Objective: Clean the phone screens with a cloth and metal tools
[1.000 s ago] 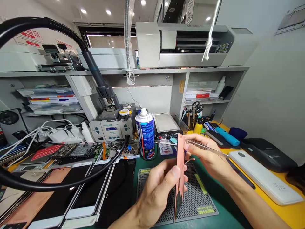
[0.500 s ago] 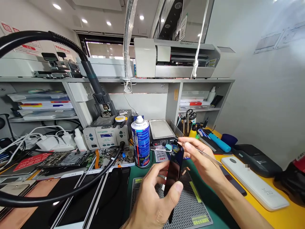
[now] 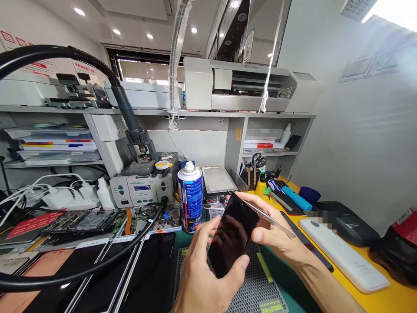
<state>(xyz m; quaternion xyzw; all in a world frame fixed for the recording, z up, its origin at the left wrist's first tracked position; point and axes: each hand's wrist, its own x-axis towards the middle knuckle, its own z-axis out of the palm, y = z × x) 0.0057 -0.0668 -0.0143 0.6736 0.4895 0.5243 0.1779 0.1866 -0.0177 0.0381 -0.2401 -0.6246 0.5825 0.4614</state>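
A dark smartphone (image 3: pixel 233 234), its glossy black screen facing me, is tilted above a grey perforated mat (image 3: pixel 254 291). My left hand (image 3: pixel 211 274) is closed around its lower part, thumb along the near edge and fingers on the far side. At the phone's upper right edge, my right hand (image 3: pixel 276 234) holds a slim metal tool (image 3: pixel 276 224) that looks like tweezers. Its tip is hidden behind the phone. The right thumb rests near the phone's right edge, and the other fingers are behind it.
A blue spray can (image 3: pixel 190 200) stands just beyond my left hand. Several phone screens (image 3: pixel 150 274) and circuit boards lie to the left, crossed by a black hose (image 3: pixel 97 263). On the right are a white power bank (image 3: pixel 345 256) and a black case (image 3: pixel 355 226).
The phone has turned from nearly edge-on so its screen now faces me. My right hand has moved slightly down, closer around its upper right edge.
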